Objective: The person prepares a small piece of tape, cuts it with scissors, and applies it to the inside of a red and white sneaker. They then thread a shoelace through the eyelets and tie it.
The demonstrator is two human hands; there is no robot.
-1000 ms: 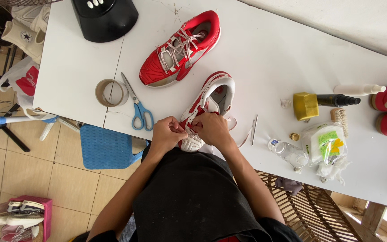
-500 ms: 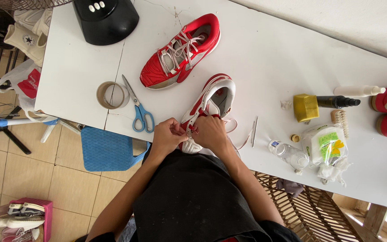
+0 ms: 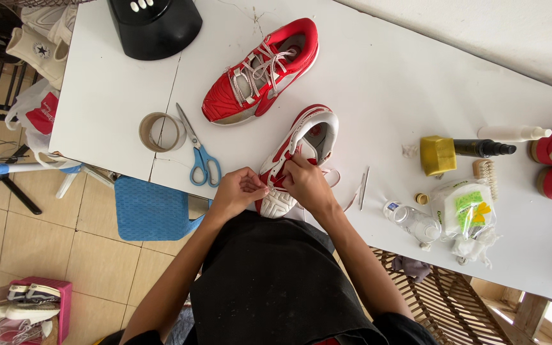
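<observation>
Shoe point(image 3: 301, 153), one of two red-white ones on table point(image 3: 378, 76), laces pinched in left hand point(image 3: 237, 191) and right hand point(image 3: 306, 185) grips.

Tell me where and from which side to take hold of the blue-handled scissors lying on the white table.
Grip the blue-handled steel scissors at the two blue finger loops, coming from the table's near edge. They lie flat, loops toward the person, closed blades pointing away beside the brown tape roll. The left hand is closest.
</observation>
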